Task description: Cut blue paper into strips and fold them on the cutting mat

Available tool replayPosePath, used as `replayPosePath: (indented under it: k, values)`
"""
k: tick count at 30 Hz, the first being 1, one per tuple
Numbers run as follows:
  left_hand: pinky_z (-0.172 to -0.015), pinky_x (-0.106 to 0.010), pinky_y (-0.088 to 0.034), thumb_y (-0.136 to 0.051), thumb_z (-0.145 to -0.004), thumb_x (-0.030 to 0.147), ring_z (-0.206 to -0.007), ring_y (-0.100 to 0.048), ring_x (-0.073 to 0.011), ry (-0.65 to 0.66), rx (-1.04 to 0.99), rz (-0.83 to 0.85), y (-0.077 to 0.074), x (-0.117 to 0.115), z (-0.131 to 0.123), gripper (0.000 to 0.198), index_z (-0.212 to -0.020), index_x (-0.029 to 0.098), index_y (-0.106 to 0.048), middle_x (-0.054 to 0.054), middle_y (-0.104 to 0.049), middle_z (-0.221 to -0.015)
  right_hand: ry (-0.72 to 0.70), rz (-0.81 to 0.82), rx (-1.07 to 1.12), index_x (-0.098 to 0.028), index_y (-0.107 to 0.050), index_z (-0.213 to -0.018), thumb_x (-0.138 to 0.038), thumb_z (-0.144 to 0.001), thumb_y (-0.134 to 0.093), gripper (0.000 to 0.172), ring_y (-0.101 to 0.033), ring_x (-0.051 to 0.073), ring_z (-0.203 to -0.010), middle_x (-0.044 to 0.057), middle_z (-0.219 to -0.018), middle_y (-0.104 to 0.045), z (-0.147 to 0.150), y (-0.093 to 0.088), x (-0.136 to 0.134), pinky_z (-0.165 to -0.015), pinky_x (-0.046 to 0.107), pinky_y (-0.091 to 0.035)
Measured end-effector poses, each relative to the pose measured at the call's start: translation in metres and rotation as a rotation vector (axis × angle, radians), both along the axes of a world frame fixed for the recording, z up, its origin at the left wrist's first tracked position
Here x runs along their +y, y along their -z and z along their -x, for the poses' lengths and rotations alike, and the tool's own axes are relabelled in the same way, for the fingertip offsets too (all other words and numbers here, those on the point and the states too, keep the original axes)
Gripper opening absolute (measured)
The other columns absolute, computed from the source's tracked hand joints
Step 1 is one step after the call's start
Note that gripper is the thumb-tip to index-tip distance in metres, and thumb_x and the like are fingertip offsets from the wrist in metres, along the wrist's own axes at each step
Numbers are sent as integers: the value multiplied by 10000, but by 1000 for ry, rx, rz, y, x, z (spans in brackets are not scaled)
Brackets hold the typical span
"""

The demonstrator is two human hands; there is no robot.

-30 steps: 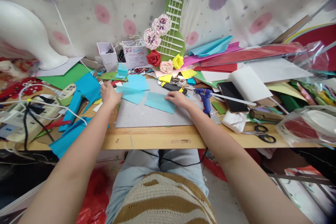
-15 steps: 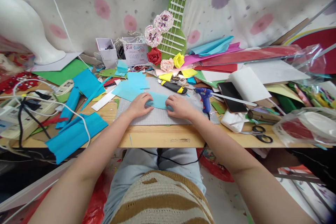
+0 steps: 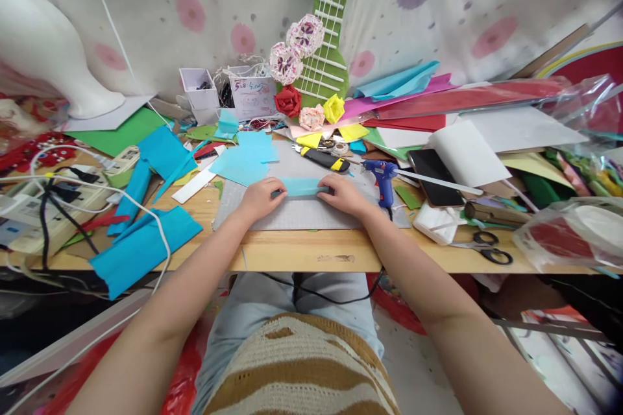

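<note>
A narrow folded strip of light blue paper [image 3: 302, 187] lies on the grey cutting mat [image 3: 292, 213] at the middle of the wooden table. My left hand [image 3: 260, 198] pinches its left end with curled fingers. My right hand [image 3: 344, 194] presses and pinches its right end. More light blue paper sheets [image 3: 246, 157] lie just behind the strip, overlapping the mat's far left corner.
A yellow-black utility knife [image 3: 324, 159], a blue glue gun [image 3: 383, 178], a phone [image 3: 431, 176] and scissors [image 3: 484, 246] lie to the right. Darker blue paper pieces [image 3: 141, 248], a white ruler [image 3: 195, 184], power strips and cables crowd the left. Paper flowers and coloured sheets fill the back.
My left hand came from the sheets at the left onto the blue piece. Both hands folded it from a wider sheet into a narrow strip.
</note>
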State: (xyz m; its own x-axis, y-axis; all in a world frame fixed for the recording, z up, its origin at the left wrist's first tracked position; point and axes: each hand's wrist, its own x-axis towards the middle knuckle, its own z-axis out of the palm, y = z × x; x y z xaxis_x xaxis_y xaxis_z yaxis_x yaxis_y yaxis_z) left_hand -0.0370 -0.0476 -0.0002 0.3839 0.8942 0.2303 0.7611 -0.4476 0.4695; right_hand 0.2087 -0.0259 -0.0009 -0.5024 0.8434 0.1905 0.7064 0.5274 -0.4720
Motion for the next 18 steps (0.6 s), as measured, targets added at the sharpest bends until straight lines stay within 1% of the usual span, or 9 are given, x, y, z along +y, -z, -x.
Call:
replayPosePath:
  k: [2,4,6,8,10,14,16,18]
  values:
    - [-815,-267,-435,-489,-840,313,-918,-587,-156,-54,-12,27,1,3,0,162,-858,215,-616,-23,-660,-954,69,75,39,-204,-574,-779,-299,-778,-539,101,-510,163,-760,22,-802,-593,-1,1,3,-687,268,-379]
    - [-781,-265,-438,-511,-834,320,-872,-589,-154,-120,-22,50,2,7,-2,147,-876,219,-610,-18,-659,-946,132,124,53,-207,-518,-676,-334,-783,-537,167,-481,152,-686,3,-710,-561,0,1,5,-630,262,-352]
    - [-754,-262,-434,-532,-826,312,-846,-591,-152,-174,-29,75,3,11,-4,129,-897,225,-596,-11,-659,-943,175,126,57,-208,-446,-601,-378,-793,-530,269,-454,146,-643,-4,-652,-523,2,2,6,-595,264,-323]
    - [-749,-258,-429,-552,-817,302,-846,-597,-148,-209,-45,102,2,14,-7,142,-938,230,-571,-1,-660,-935,212,104,70,-210,-407,-577,-401,-806,-517,318,-448,147,-638,2,-643,-509,4,3,7,-588,269,-313]
    - [-747,-257,-427,-562,-812,309,-851,-602,-149,-238,-67,118,2,16,-9,217,-1014,236,-535,5,-657,-929,264,78,80,-210,-416,-586,-387,-812,-516,304,-460,155,-663,16,-673,-523,7,7,8,-605,276,-326]
    - [-743,-269,-428,-568,-800,364,-861,-609,-160,-319,-99,103,1,15,-9,402,-1163,243,-441,-10,-630,-998,351,-4,36,-206,-498,-640,-339,-800,-541,213,-490,184,-762,51,-769,-561,11,14,7,-692,301,-370]
    - [-729,-267,-432,-562,-795,328,-831,-607,-152,-340,-111,89,2,14,-7,456,-1209,242,-392,-13,-620,-1024,378,-29,1,-198,-534,-671,-336,-811,-531,196,-501,196,-799,67,-808,-569,13,16,6,-739,317,-382]
    - [-709,-261,-433,-537,-792,255,-773,-600,-136,-347,-125,67,4,13,-6,487,-1240,237,-346,-10,-613,-1037,402,-40,-25,-185,-562,-704,-339,-825,-518,201,-508,206,-832,84,-843,-572,15,17,4,-779,330,-386]
